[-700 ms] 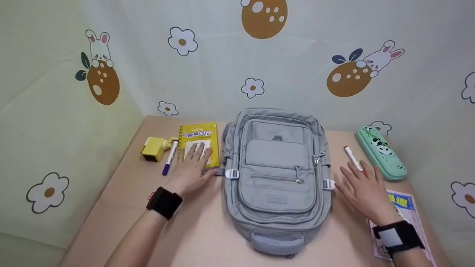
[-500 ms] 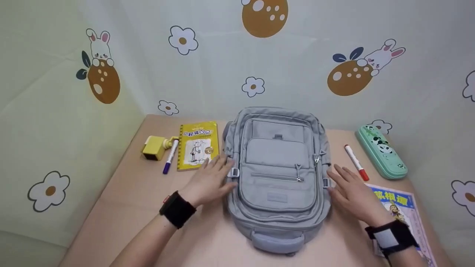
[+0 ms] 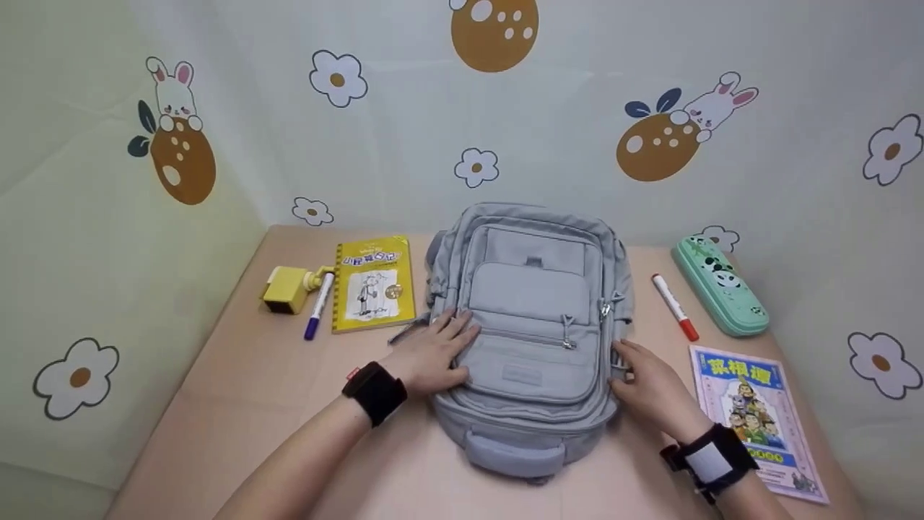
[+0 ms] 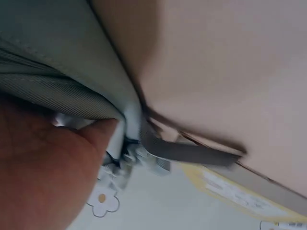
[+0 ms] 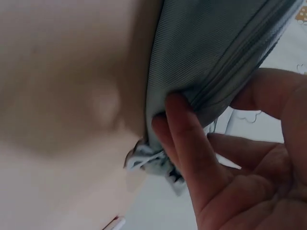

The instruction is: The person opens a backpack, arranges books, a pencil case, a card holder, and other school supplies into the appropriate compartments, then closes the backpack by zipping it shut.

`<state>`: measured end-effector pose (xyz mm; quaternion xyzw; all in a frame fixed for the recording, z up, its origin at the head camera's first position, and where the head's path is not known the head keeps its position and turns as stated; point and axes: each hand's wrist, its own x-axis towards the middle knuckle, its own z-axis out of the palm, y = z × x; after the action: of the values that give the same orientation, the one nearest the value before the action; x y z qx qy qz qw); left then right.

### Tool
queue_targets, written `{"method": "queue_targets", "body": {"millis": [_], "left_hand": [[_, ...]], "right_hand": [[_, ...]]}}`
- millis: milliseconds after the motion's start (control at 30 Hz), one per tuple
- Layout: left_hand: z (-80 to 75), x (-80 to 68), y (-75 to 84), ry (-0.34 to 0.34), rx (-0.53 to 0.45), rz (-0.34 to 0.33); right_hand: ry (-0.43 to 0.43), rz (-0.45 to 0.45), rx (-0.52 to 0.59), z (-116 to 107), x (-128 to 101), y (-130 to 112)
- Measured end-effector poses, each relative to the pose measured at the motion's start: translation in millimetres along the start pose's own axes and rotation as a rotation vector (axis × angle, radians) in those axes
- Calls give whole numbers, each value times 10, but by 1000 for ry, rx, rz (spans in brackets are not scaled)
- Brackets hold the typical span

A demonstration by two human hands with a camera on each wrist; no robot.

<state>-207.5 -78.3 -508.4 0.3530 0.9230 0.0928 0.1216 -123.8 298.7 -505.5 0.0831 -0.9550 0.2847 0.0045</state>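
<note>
A grey backpack (image 3: 530, 339) lies flat on its back in the middle of the tan surface (image 3: 238, 404), front pockets facing up, between a person's two hands. The left hand (image 3: 433, 354) rests on the bag's left edge with fingers spread and nearly straight across the fabric; the left wrist view shows the thumb pressed against the seam beside a loose grey strap (image 4: 192, 152). The right hand (image 3: 650, 383) takes the bag's right edge, its fingers curled under the side while the thumb sits on top, as the right wrist view shows.

Beyond the left hand lies a yellow book (image 3: 373, 284), then a purple-tipped marker (image 3: 317, 306) and a small yellow block (image 3: 284, 289) farther out. Beyond the right hand lie a red-capped marker (image 3: 675, 307) and a mint-green pencil case (image 3: 718, 284); a comic book (image 3: 754, 419) lies just outside the right wrist. Both wrists wear black bands.
</note>
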Motion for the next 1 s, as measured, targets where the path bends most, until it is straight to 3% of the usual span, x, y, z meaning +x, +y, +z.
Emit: {"method": "queue_targets", "body": {"millis": [167, 267, 367, 467, 600, 700, 800, 1000], "left_hand": [[-48, 113, -138, 1, 21, 15], [-134, 145, -55, -14, 81, -26], [-266, 165, 226, -29, 212, -81], [-384, 218, 647, -34, 274, -38], [-438, 340, 1254, -41, 180, 106], [-412, 492, 1604, -21, 142, 147], [-350, 685, 1833, 4, 142, 107], [-127, 1075, 2094, 45, 246, -74]], "right_hand": [[18, 11, 0, 94, -67, -106], [22, 3, -11, 114, -76, -123], [-5, -3, -16, 72, -73, -107], [-23, 17, 8, -29, -42, -50], [8, 89, 63, -161, 45, 89], [36, 124, 54, -197, 130, 210], [64, 119, -1, -174, 191, 302], [69, 118, -37, -81, 255, 339]]}}
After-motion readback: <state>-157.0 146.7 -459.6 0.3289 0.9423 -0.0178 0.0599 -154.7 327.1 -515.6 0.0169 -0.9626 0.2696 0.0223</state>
